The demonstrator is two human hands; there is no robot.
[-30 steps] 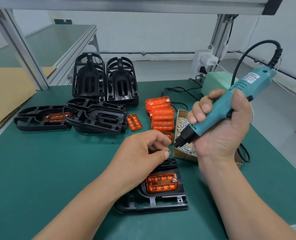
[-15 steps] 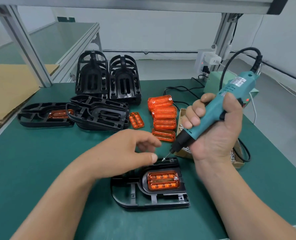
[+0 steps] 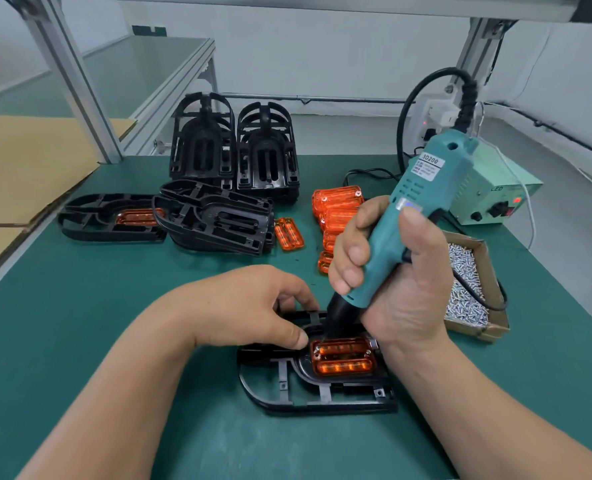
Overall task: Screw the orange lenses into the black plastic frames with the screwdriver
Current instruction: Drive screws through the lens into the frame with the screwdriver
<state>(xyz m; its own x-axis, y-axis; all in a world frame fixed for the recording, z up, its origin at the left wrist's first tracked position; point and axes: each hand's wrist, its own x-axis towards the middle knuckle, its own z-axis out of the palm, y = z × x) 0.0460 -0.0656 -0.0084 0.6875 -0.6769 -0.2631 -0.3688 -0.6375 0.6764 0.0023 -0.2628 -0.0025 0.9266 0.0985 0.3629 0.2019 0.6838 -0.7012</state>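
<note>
Working frame point(image 3: 287, 386): black plastic, flat on the mat at near centre, rounded end to the left; left hand point(image 3: 249, 306) holds its far edge; orange lens point(image 3: 344, 358) seated in its right-hand recess, a screw head showing at the upper-right corner. Screwdriver point(image 3: 408, 216): teal body, black nose, black cord from the top; tilted, bit down at the lens's upper-left corner; gripped in the right hand point(image 3: 402, 282). Loose lenses point(image 3: 336, 202) stacked behind it; single lens point(image 3: 289, 233) flat beside a lying stack of frames point(image 3: 218, 223); upright frame stacks point(image 3: 201, 140) farther back, two side by side; far-left frame point(image 3: 90, 216) flat, lens fitted.
</note>
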